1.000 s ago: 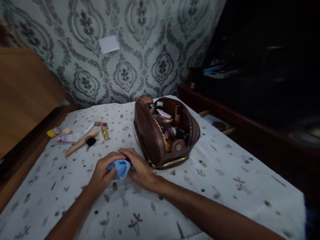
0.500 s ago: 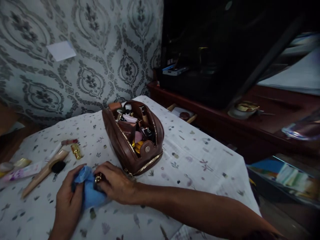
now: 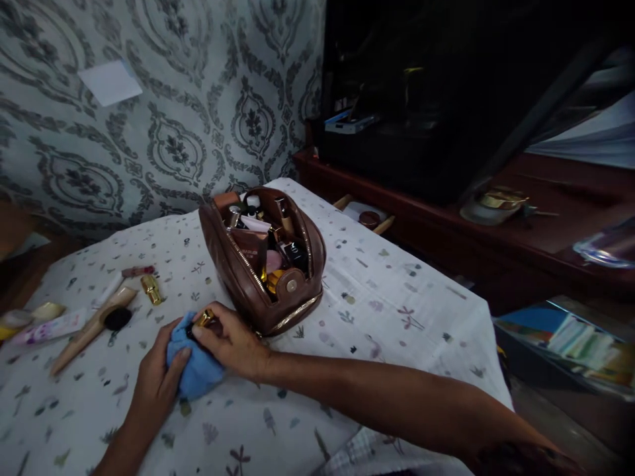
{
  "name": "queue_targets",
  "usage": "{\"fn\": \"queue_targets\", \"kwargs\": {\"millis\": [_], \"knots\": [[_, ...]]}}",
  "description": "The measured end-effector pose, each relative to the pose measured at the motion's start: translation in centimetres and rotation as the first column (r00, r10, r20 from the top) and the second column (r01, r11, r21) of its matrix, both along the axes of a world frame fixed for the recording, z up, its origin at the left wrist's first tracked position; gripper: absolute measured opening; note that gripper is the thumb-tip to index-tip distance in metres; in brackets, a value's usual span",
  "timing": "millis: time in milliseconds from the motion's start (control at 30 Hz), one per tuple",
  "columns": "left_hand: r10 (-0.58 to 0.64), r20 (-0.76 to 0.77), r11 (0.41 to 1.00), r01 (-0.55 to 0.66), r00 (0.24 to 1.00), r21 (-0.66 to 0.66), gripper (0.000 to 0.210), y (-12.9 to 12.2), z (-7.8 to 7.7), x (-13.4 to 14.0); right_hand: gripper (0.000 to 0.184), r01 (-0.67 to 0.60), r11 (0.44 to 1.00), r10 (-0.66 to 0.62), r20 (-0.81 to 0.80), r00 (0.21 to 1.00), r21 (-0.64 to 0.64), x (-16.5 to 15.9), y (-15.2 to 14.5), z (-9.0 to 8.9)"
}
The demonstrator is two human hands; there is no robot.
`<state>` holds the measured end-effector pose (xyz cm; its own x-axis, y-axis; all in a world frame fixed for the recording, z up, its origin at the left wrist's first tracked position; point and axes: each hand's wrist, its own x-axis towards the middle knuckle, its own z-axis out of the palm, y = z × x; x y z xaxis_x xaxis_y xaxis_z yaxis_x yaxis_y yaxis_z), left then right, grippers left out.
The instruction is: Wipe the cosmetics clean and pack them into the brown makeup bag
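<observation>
My left hand (image 3: 161,360) is closed around a crumpled blue cloth (image 3: 201,373). In my right hand (image 3: 231,340), a small cosmetic tube with a shiny gold end (image 3: 205,318) and a dark part is pinched between thumb and fingers. The dark part meets the cloth, and its tip is hidden there. Just beyond my hands stands an unzipped brown makeup bag (image 3: 233,281), packed with bottles, tubes and compacts. To the left lie a gold lipstick tube (image 3: 151,289), a beige tube with a black cap (image 3: 82,340) and a white and purple tube (image 3: 54,327).
A white patterned cloth (image 3: 397,344) covers the table. Behind it is a damask-papered wall (image 3: 163,132) with a white paper (image 3: 110,82). On the right stand a dark screen (image 3: 446,99) and a reddish-brown cabinet (image 3: 421,225) with an open drawer (image 3: 384,225).
My hands have shifted slightly right and upward in view. The cosmetic tube has tilted, its gold end now pointing up and right, and its dark part now presses into the blue cloth.
</observation>
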<state>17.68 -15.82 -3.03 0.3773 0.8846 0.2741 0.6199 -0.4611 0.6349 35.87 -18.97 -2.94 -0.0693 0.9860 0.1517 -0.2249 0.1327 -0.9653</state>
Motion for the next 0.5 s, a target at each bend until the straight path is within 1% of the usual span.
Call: {"fn": "queue_targets", "kwargs": {"millis": [67,167,267,367,500], "knots": [[0.006,0.026,0.999,-0.005,1.000,-0.050,0.054,-0.3,0.5,0.2,0.016,0.001,1.000,-0.001,0.017,1.000,-0.013,0.0,0.0,-0.1],[0.037,0.090,0.996,-0.029,0.995,-0.085,0.054,-0.8,1.5,0.6,0.025,0.012,1.000,-0.012,0.056,0.998,0.004,0.0,0.2,-0.1],[0.057,0.159,0.992,-0.038,0.986,-0.123,0.053,-1.1,2.2,1.1,0.033,-0.023,1.000,0.023,0.025,0.999,0.017,0.0,0.3,0.1],[0.086,0.236,0.987,-0.051,0.968,-0.152,0.052,-1.1,2.5,1.4,0.035,-0.056,0.998,0.056,-0.015,0.998,0.018,0.0,0.3,0.4],[0.157,0.348,0.974,-0.087,0.924,-0.209,0.055,-0.7,2.4,1.3,0.032,-0.080,0.997,0.080,-0.056,0.995,0.013,0.0,0.1,0.8]]}}
